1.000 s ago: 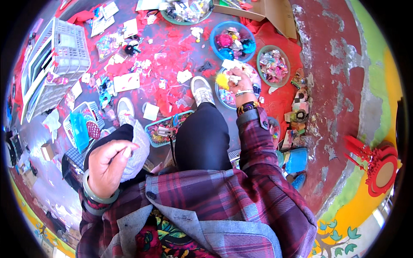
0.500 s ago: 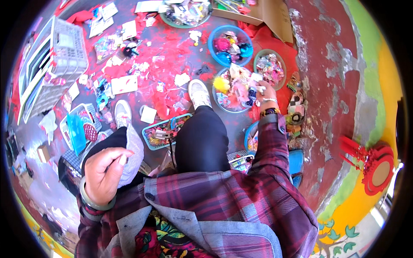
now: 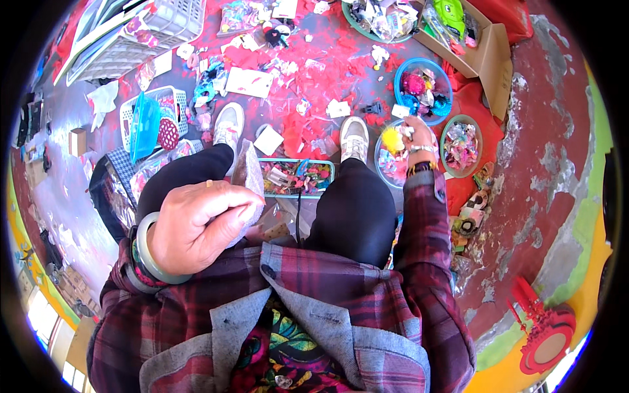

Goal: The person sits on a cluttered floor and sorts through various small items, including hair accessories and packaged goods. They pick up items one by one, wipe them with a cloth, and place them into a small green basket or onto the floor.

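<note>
The right hand (image 3: pixel 411 134) has lifted a yellow fluffy toy (image 3: pixel 392 139) from the bowl (image 3: pixel 385 171); the left hand (image 3: pixel 196 226) grips a clear bag (image 3: pixel 249 173).

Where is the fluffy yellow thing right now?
The fluffy yellow thing is in the head view, on the person's right side. It sits right beside the right hand, over a bowl just past the right shoe.
</note>
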{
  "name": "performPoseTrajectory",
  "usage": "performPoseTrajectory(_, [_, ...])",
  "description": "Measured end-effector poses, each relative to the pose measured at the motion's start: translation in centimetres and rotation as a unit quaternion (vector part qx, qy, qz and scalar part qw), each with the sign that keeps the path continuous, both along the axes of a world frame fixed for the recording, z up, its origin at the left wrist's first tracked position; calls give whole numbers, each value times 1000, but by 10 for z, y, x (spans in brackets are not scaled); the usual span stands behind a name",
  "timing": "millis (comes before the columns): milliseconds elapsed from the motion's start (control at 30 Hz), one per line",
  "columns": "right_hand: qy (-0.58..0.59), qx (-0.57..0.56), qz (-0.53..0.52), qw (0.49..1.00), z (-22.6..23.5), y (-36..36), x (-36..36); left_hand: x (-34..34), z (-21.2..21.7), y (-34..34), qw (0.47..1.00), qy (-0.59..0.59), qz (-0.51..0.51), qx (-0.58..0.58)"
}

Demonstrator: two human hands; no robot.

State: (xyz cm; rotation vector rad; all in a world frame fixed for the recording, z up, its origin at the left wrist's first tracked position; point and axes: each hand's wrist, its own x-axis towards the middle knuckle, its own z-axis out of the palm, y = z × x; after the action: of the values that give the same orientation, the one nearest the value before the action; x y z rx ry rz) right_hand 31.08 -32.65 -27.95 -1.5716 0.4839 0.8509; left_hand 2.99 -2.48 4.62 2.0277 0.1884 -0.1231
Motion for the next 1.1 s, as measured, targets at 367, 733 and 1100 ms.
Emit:
performPoseTrajectory(367, [56,85,-23,995,-38,40,23,-1,8,13,1000,9,-6,17])
performPoseTrajectory(733, [6,359,-83,929,-8,60,-5,-5,12,19,999,44,-7,19])
performPoseTrajectory(1100, [38,360,-123,924,-13,35,-9,-3,13,17,999,47,-15,23])
